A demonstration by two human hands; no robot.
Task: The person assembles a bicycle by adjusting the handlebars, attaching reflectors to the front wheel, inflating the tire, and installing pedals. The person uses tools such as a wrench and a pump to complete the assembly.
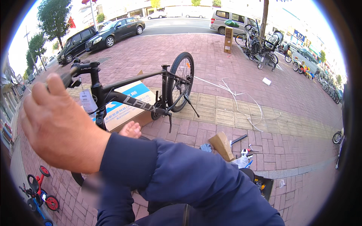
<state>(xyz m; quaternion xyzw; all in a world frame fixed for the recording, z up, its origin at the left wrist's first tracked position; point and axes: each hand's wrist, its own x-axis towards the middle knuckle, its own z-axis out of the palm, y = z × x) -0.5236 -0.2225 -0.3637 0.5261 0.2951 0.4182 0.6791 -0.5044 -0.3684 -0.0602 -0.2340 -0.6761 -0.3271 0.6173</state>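
A black bicycle [132,101] stands across the left half of the head view, its rear wheel [182,82] toward the middle and its handlebar to the left. My right arm crosses in front of me. My right hand [64,126] is closed round the black handlebar grip [68,78], which it partly hides. My left hand [130,130] shows just beyond my right sleeve, below the frame; its visible fingers are loosely spread with nothing seen in them. The front wheel is mostly hidden behind my arms. A white tag [88,101] hangs near the handlebar.
Behind the bicycle lies a large carton [130,98]. White straps [235,94] curl on the brick pavement. To my right are a small cardboard box [221,146], scattered tools [246,152] and an open toolbox [267,186]. A red tricycle [39,192] stands at lower left.
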